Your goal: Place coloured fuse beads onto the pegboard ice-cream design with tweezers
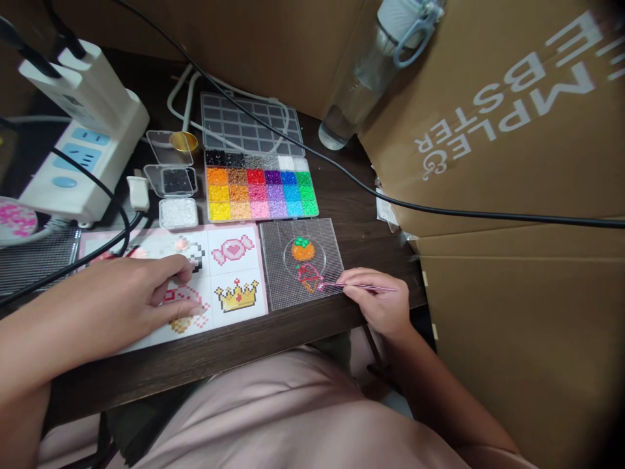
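My right hand (378,299) pinches a pair of thin pink tweezers (364,286), whose tip meets the clear pegboard (273,290) at the edge of a bead ice-cream cone (309,277). The cone has red and pink outlines over a brown lower part. Above it on the same board is an orange bead fruit (303,249) with green leaves. My left hand (156,290) rests on the printed pattern sheet (239,264), thumb and forefinger apart, nothing held. It partly covers an ice-cream pattern (181,312); a candy and a crown pattern show beside it.
Behind the sheet lies a compartment box of coloured beads (263,189), lid open. Small cases of white beads (178,213) and black beads (179,181) sit left of it. A power strip (83,163), a black cable (336,172), a water bottle (361,78) and cardboard (512,273) surround the table.
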A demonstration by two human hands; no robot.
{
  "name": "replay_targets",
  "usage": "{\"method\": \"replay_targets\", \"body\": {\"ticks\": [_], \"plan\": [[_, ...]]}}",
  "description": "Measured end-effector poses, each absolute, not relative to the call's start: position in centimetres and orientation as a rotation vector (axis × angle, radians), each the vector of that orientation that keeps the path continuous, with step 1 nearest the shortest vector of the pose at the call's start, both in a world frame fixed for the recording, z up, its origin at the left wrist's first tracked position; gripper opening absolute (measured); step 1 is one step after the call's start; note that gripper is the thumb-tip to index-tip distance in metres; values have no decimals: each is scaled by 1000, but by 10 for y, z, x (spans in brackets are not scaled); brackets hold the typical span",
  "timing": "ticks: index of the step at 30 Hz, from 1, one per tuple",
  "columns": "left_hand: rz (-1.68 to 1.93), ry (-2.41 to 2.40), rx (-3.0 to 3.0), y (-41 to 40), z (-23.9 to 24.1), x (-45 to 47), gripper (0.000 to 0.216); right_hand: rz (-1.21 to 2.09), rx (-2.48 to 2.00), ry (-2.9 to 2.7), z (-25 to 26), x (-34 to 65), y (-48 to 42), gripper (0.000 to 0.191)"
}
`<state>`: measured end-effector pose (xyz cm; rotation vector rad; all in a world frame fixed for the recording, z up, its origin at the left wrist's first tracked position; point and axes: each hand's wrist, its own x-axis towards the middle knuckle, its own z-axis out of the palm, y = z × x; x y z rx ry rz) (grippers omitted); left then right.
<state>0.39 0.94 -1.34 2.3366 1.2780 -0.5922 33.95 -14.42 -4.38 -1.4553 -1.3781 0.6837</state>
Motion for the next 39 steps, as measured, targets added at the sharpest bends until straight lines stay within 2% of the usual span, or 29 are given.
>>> {"method": "replay_targets", "body": {"ticks": [15,39], "plan": [[-535,1260,2347,6,-7,8,39,688,-1463,-1408,-44,341,-145,15],[-577,1274,2339,8,-11,6,41,708,-1503,-1340,-48,343,-146,7]]}}
